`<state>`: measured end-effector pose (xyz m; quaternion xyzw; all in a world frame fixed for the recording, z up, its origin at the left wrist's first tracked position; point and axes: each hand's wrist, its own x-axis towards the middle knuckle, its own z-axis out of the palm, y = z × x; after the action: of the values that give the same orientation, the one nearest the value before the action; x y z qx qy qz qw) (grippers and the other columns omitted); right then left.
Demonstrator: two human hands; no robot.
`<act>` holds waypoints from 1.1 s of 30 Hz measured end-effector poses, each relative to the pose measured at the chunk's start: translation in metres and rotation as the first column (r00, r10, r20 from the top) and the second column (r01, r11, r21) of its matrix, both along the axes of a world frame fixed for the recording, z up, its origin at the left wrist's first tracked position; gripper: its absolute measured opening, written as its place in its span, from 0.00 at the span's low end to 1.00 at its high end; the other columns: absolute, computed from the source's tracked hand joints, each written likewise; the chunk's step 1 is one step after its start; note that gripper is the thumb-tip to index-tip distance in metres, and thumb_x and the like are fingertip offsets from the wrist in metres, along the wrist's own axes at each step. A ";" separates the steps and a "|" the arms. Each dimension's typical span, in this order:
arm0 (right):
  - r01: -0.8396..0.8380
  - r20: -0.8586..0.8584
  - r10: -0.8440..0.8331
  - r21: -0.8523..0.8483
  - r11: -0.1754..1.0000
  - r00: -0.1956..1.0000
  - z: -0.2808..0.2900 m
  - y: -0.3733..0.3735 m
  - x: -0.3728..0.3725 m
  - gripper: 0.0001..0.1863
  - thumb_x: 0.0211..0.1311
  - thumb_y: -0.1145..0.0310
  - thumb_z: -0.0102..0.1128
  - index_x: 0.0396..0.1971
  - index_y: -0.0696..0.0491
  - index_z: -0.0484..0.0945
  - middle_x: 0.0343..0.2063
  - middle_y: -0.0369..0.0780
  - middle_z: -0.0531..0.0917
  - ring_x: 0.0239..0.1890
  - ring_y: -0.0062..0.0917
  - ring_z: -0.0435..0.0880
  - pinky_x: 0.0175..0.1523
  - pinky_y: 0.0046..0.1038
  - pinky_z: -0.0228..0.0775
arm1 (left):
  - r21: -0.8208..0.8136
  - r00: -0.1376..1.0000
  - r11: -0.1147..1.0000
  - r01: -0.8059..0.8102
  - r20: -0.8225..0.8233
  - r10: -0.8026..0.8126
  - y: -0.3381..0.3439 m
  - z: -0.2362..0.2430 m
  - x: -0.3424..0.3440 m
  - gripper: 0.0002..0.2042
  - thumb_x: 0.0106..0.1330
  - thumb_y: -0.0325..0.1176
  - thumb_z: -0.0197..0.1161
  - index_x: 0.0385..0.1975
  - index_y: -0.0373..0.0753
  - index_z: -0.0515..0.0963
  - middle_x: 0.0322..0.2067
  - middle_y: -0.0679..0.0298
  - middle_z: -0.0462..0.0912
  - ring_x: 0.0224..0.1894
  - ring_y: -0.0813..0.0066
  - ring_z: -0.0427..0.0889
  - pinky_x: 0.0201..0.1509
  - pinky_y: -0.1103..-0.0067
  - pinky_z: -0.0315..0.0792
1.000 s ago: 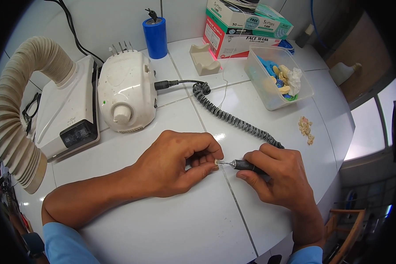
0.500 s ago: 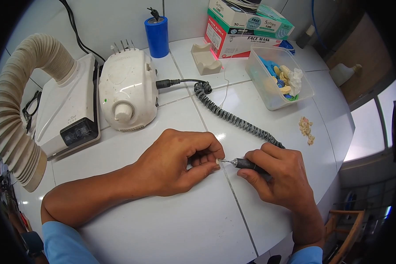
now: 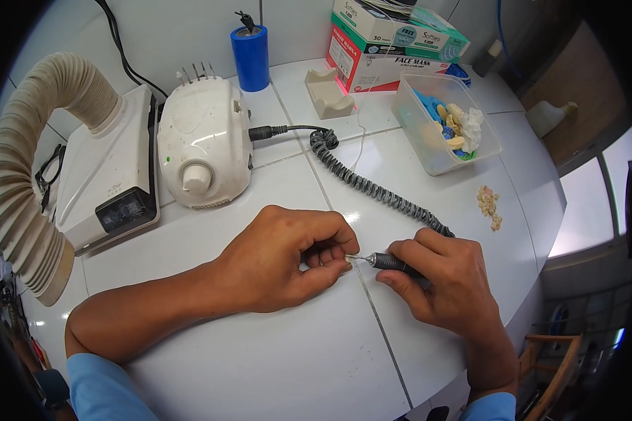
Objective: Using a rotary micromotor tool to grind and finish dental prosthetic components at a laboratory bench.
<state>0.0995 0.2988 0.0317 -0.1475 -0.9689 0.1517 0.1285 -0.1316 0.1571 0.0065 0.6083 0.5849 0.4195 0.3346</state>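
Observation:
My left hand [image 3: 277,259] rests on the white tiled tabletop, thumb and forefinger closed in a pinch. Between their tips is a tiny cream piece [image 3: 347,258] that looks like an artificial tooth, mostly hidden by the fingers. From the right, my right hand [image 3: 448,281] grips a dark rotary handpiece [image 3: 393,262] like a pen. Its thin metal bur reaches the cream piece at the left fingertips; exact contact is too small to tell. A coiled grey cord [image 3: 379,186] runs from beside the right hand to a white micromotor control box [image 3: 205,144].
At the left stands a white unit [image 3: 109,175] with a ribbed hose [image 3: 21,168]. Behind are a blue cylinder [image 3: 250,59], a cream handpiece rest [image 3: 328,95] and stacked mask boxes [image 3: 393,59]. A plastic tub [image 3: 418,151] holds mixed pieces; a small heap of tooth-like bits [image 3: 489,207] lies nearer.
My right hand and the handpiece have shifted very slightly left, bringing the bur further in at the left fingertips. My left hand has hardly moved.

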 end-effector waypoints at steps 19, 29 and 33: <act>0.011 0.040 -0.008 -0.083 0.996 0.999 0.007 0.002 0.001 0.14 0.59 0.63 0.82 0.37 0.56 0.89 0.25 0.39 0.84 0.23 0.32 0.85 0.28 0.33 0.73 | 0.004 1.000 1.000 0.023 -0.016 -0.023 -0.001 0.001 -0.002 0.06 0.70 0.26 0.73 0.42 0.33 0.85 0.32 0.60 0.89 0.33 0.73 0.88 0.40 0.76 0.82; -0.019 0.008 0.020 -0.029 0.999 1.000 0.000 0.003 0.002 0.15 0.64 0.55 0.80 0.36 0.49 0.87 0.23 0.35 0.78 0.19 0.30 0.79 0.24 0.35 0.68 | 0.003 0.999 1.000 0.029 -0.023 -0.029 -0.002 0.000 -0.002 0.06 0.70 0.25 0.74 0.42 0.33 0.86 0.33 0.62 0.90 0.33 0.78 0.87 0.39 0.79 0.81; -0.009 -0.005 0.009 0.001 1.000 1.000 0.000 0.000 0.000 0.15 0.64 0.54 0.80 0.36 0.49 0.87 0.23 0.34 0.77 0.19 0.30 0.78 0.24 0.34 0.68 | -0.003 0.999 0.999 0.036 -0.038 -0.036 -0.001 0.002 -0.002 0.06 0.69 0.24 0.74 0.42 0.32 0.86 0.33 0.63 0.89 0.33 0.79 0.87 0.39 0.79 0.82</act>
<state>0.0999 0.2989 0.0316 -0.1428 -0.9692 0.1522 0.1306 -0.1336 0.1562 0.0082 0.6263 0.5804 0.4012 0.3315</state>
